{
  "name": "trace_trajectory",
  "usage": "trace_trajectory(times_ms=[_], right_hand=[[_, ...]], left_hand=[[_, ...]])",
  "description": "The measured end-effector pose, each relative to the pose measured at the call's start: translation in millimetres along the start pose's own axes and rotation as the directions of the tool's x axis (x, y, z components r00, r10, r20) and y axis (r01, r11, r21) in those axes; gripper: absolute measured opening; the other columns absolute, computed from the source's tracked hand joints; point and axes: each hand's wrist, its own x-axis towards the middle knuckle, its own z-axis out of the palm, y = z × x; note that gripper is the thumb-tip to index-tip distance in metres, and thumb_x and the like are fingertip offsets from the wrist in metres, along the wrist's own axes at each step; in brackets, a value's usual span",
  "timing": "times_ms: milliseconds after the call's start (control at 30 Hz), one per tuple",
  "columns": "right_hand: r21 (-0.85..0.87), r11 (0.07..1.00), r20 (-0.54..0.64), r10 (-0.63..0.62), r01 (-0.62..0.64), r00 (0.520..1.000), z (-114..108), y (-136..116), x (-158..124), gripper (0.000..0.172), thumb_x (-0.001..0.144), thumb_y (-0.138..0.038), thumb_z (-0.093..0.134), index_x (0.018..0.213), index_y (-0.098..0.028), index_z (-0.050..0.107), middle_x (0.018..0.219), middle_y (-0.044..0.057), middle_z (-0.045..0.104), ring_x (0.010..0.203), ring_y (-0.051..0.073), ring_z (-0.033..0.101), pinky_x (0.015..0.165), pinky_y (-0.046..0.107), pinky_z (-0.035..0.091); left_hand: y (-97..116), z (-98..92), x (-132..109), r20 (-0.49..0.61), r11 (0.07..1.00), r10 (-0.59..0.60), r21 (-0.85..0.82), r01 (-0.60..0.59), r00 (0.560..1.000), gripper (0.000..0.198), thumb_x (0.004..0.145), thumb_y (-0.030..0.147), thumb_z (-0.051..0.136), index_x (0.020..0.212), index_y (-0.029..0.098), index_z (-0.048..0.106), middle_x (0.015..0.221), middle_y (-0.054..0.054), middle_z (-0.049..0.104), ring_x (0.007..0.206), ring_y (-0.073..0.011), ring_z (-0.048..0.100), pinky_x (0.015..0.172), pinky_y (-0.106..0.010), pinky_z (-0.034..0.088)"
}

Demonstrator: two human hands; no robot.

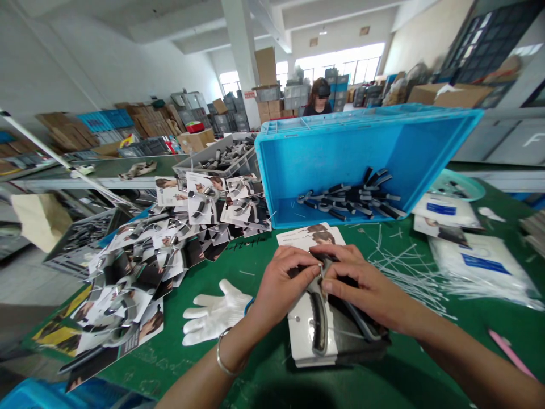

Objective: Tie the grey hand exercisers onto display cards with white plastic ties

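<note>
Many printed cards with a dark tool fixed on each lay already in a loose pile at the left side of the green table, so a large part of the work seemed done. Some loose tools remained in the tilted blue crate, and a stack of cards lay under the hands, so I judge that a good part was left. The curved tool lay on top of this stack, directly before the person. The left hand and the right hand met at its upper end, the fingertips of both closed in a pinch on it. Thin white ties were scattered just right of the hands, and a white glove lay beside the left wrist. What was between the fingertips was too small to see. The right hand covered the card's right part, and I could not tell if the tool was already fastened. How deep the stack went, and how many tools the grey bin behind held, was not clear.
</note>
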Motion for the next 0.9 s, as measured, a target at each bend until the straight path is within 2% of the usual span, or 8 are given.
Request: trace_trajectory(times_ms=[400, 567, 700, 833, 900], right_hand=[[0.018, 1.0, 0.0, 0.009, -0.009, 1.0, -0.4, -2.5, 1.7, 0.024, 0.094, -0.039, 0.059, 0.079, -0.026, 0.071, 0.145, -0.001, 0.05, 0.137, 0.027, 0.035, 0.114, 0.05, 0.027], [0.059, 0.998, -0.071, 0.007, -0.003, 0.997, 3.8, -0.5, 1.7, 0.026, 0.096, -0.04, 0.058, 0.08, -0.025, 0.071, 0.139, 0.001, 0.056, 0.131, 0.026, 0.042, 0.112, 0.049, 0.029], [0.025, 0.999, -0.135, -0.021, 0.024, 0.991, 6.8, 1.6, 0.6, 0.026, 0.097, -0.04, 0.056, 0.082, -0.024, 0.069, 0.129, 0.003, 0.061, 0.123, 0.026, 0.047, 0.107, 0.047, 0.033], [-0.04, 0.996, -0.052, -0.079, 0.077, 0.995, 4.8, 2.2, -1.5, 0.017, 0.092, -0.038, 0.064, 0.083, -0.024, 0.066, 0.139, 0.002, 0.054, 0.129, 0.027, 0.041, 0.108, 0.046, 0.033], [-0.05, 0.996, -0.053, -0.08, 0.077, 0.995, 5.1, 2.6, -1.7, 0.016, 0.092, -0.036, 0.064, 0.082, -0.024, 0.065, 0.14, 0.001, 0.053, 0.13, 0.026, 0.04, 0.109, 0.046, 0.033]], left_hand=[[0.7, 1.3, -2.5, -0.011, 0.999, 0.044, 0.029, -0.043, 0.999, 0.006, 0.086, 0.022, 0.071, 0.089, 0.024, 0.076, 0.091, -0.003, 0.072, 0.098, -0.0202, 0.061, 0.093, -0.036, 0.044], [2.9, -0.9, -3.4, 0.028, 0.994, 0.105, -0.003, -0.105, 0.994, 0.007, 0.087, 0.02, 0.071, 0.09, 0.023, 0.076, 0.093, -0.004, 0.072, 0.098, -0.0196, 0.06, 0.094, -0.036, 0.043], [5.4, -4.5, -0.6, 0.059, 0.996, -0.007, -0.085, 0.012, 0.998, 0.01, 0.089, 0.026, 0.068, 0.089, 0.02, 0.076, 0.093, -0.005, 0.071, 0.098, -0.0201, 0.06, 0.093, -0.035, 0.044], [3.3, -2.9, 3.8, 0.038, 0.98, -0.138, -0.142, 0.142, 0.99, 0.011, 0.086, 0.03, 0.072, 0.085, 0.019, 0.074, 0.088, -0.004, 0.07, 0.091, -0.02, 0.061, 0.087, -0.033, 0.046], [3.8, -0.8, 3.9, 0.031, 0.974, -0.162, -0.157, 0.165, 0.986, 0.011, 0.086, 0.029, 0.071, 0.086, 0.019, 0.073, 0.088, -0.004, 0.069, 0.09, -0.0197, 0.061, 0.085, -0.033, 0.046]])
